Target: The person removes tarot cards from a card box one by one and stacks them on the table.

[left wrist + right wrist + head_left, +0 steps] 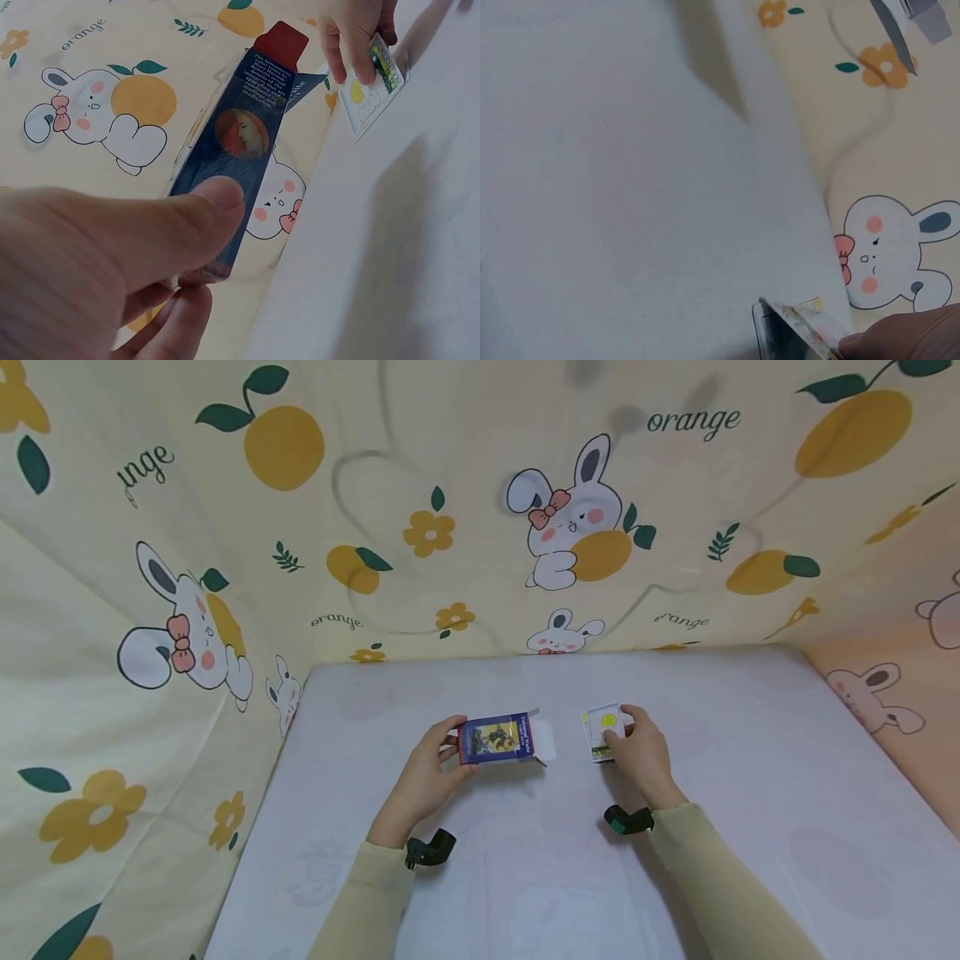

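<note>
Pale sleeves (367,902) reached across a white worktop (525,877), each wrist wearing a small black camera (431,849), as two hands worked side by side. At left, the left hand (423,785) held a blue picture box (491,739) by one end, its thumb along one narrow side and its fingers bent beneath. Opposite, the right hand (645,760) pinched a few cards (602,727) with its thumb on the top face, their edges slightly fanned. The cards were well clear of the worktop's far edge and near the box, a gap between them. A pale flap (543,741) stuck out from the box's unclosed end, which faced the cards; whether anything lay inside could not be told. Good handling appeared to call for squaring the cards' edges, a light grip so the thin walls would not buckle, and the flaps kept out of the way. Behind hung a cream cloth (465,468) printed with rabbits and oranges.
</note>
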The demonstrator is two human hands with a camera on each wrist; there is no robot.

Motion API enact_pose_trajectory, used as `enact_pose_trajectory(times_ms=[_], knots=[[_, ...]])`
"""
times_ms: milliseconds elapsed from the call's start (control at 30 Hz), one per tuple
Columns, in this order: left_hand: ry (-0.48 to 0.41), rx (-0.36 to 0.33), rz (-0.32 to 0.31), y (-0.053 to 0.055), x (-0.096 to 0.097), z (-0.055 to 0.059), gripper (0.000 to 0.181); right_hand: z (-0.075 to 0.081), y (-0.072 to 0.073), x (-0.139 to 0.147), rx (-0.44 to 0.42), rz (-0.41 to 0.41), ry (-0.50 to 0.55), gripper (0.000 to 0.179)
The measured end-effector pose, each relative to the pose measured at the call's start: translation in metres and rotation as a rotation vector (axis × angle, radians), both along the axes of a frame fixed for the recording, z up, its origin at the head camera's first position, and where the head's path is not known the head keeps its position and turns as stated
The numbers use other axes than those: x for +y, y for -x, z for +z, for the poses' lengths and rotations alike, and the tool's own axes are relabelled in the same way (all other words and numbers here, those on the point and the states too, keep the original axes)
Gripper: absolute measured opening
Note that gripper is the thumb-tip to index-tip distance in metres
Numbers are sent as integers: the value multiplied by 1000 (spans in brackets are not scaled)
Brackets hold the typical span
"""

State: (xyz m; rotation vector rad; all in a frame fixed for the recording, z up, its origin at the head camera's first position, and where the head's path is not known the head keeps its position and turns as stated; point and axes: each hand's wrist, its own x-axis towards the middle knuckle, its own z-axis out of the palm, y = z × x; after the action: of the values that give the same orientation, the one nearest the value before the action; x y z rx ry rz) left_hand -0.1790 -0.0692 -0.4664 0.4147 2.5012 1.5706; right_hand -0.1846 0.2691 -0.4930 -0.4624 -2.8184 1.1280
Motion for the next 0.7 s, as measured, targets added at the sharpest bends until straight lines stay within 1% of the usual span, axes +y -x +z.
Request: enact_pose_trajectory(times_ms=[367, 700], knots=[[3, -5, 5, 1, -1, 0, 76, -2, 3, 0, -4, 25, -39, 60], [-1, -3, 2, 1, 0, 0, 75, -2, 3, 0, -32, 41, -52, 57]])
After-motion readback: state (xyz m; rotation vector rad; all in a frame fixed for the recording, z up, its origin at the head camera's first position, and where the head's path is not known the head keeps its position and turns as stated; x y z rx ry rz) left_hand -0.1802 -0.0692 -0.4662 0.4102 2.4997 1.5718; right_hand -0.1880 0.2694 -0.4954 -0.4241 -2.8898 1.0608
